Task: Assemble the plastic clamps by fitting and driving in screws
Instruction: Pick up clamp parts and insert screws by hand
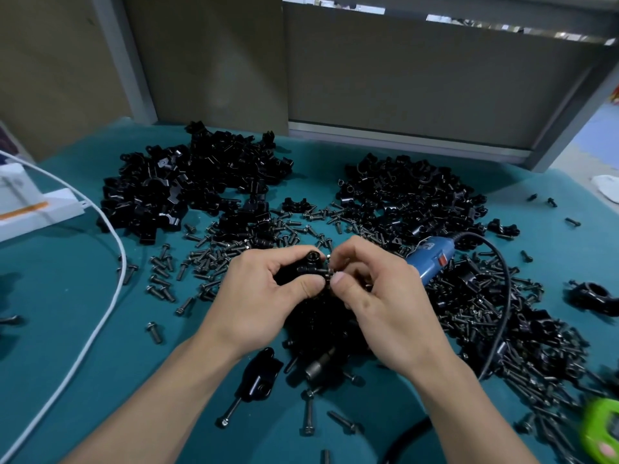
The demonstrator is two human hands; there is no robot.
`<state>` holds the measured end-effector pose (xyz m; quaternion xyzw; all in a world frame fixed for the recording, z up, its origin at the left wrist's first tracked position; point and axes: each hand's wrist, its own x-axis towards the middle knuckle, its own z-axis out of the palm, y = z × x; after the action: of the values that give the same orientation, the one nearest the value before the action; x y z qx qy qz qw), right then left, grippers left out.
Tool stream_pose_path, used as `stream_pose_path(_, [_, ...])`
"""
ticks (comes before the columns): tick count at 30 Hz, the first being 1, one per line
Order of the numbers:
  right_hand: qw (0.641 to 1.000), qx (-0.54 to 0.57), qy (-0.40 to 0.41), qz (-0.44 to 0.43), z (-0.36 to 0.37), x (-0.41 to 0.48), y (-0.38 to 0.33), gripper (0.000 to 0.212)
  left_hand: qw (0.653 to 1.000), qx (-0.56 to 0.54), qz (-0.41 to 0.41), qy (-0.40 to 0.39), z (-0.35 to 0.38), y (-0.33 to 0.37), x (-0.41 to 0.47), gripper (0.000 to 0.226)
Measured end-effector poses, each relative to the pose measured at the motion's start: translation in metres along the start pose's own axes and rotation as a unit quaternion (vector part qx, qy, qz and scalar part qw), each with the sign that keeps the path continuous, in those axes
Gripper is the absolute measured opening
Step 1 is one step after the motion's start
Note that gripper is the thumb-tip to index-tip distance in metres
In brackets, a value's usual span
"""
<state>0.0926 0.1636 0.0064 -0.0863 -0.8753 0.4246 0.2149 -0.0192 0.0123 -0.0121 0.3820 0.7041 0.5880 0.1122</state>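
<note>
One clamp (312,262) in left hand (264,298) grip, screw (329,272) in right hand (378,296) grip

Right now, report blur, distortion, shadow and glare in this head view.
Head view: wide-angle distortion bows the far edge of the table; the green object and loose screws at lower right are smeared; the clamp in the left hand and the screw the right hand pinches are sharp but dark; small highlights glint on the left clamp pile.
</note>
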Motion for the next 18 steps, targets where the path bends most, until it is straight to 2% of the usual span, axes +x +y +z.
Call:
stream_pose_path(2, [1.000, 0.017, 0.011, 0.002, 0.0023, 0.0018, 0.0005, 0.015, 1.000, -0.005, -0.003, -0.009, 0.0009, 0.0009, -0.0006, 0.022])
stream_pose_path(5, [1.000, -0.001, 0.018, 0.002, 0.0085, 0.0033, 0.0009, 0.029, 1.000, -0.011, 0.001, -0.006, 0.0003, 0.0023, -0.0009, 0.024])
stream_pose_path(11, [1.000, -0.007, 0.025, 0.006, 0.0090, 0.0025, 0.0004, 0.039, 0.999, -0.010, -0.021, 0.022, -0.0005, 0.0003, -0.0025, 0.048])
stream_pose_path(18, [0.999, -0.005, 0.048, 0.006, 0.0066, 0.0020, -0.0003, 0.041, 0.998, -0.046, -0.024, -0.018, 0.0005, 0.0035, 0.0001, 0.040])
